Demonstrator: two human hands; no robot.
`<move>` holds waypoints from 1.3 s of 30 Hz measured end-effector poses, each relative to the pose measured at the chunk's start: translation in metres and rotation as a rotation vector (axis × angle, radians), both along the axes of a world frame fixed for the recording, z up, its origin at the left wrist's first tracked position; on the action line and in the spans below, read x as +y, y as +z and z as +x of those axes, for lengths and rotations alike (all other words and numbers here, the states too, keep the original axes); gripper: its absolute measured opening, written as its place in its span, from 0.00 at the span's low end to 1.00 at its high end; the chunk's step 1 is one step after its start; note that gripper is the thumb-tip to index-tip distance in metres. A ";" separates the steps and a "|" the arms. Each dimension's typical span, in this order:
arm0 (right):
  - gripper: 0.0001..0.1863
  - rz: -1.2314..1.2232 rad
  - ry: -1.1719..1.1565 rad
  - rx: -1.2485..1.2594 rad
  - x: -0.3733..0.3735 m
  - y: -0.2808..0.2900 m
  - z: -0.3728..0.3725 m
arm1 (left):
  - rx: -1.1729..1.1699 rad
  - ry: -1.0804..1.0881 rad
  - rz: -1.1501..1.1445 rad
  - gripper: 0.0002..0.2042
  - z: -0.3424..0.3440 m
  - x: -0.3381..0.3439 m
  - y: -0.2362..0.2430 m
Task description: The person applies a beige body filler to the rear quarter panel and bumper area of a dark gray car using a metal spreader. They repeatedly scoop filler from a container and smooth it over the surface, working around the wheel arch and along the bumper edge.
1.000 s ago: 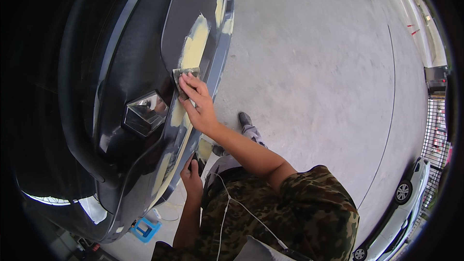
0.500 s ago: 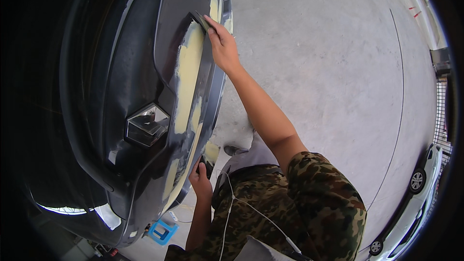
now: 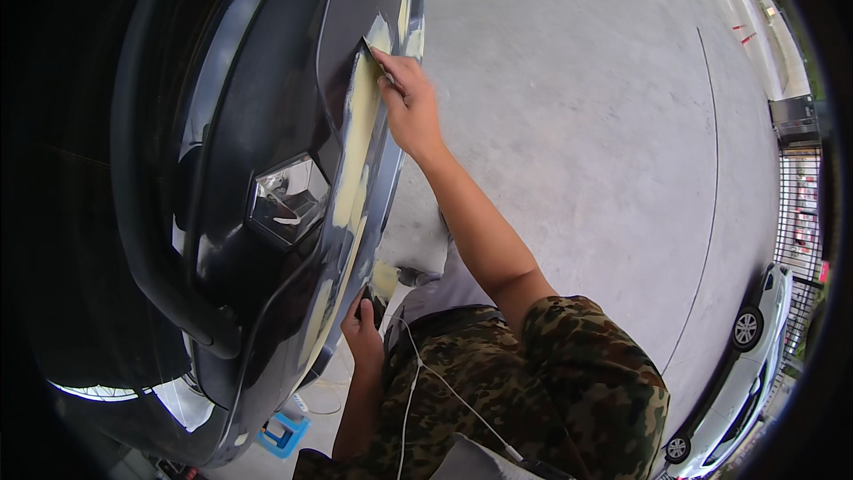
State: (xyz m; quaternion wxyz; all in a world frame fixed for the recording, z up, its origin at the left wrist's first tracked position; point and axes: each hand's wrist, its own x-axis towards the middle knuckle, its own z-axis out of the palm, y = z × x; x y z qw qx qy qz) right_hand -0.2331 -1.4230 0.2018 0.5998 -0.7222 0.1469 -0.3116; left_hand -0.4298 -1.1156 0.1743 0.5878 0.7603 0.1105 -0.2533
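A dark car bumper (image 3: pixel 355 236) on the left carries a long pale-yellow band of body filler (image 3: pixel 355 147). At the upper part of this band, my right hand (image 3: pixel 410 111) pinches a thin, dark filler spreader (image 3: pixel 377 59), its edge against the panel. Lower down, my left hand (image 3: pixel 362 336) is closed around the handle of a dark putty knife (image 3: pixel 374 304). Pale-yellow filler (image 3: pixel 385 278) sits on its blade, held beside the bumper. The grip is partly hidden by my fingers.
A diamond-shaped chrome badge (image 3: pixel 289 199) sits on the dark car body. White cables (image 3: pixel 453 397) hang over my camouflage shirt (image 3: pixel 462 356). A blue plastic stool-like object (image 3: pixel 285 434) stands on the concrete floor (image 3: pixel 569 124). A silver car (image 3: pixel 742 373) is parked at the right.
My right hand and the spreader have moved down a little at the filler's upper end. The whole view has shifted slightly; my left hand still holds the putty knife.
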 end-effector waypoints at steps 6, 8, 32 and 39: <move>0.24 -0.069 -0.033 -0.033 0.047 -0.007 -0.028 | 0.033 0.027 -0.081 0.18 -0.006 0.030 -0.018; 0.32 -0.080 -0.031 -0.031 0.059 -0.012 -0.042 | -0.012 0.021 -0.066 0.18 -0.011 0.036 -0.022; 0.22 -0.058 -0.117 -0.099 -0.030 -0.018 0.020 | -0.109 0.037 0.026 0.19 -0.024 0.023 -0.001; 0.28 0.077 0.096 -0.027 0.011 -0.027 -0.019 | -0.045 0.040 -0.064 0.19 -0.015 0.010 -0.004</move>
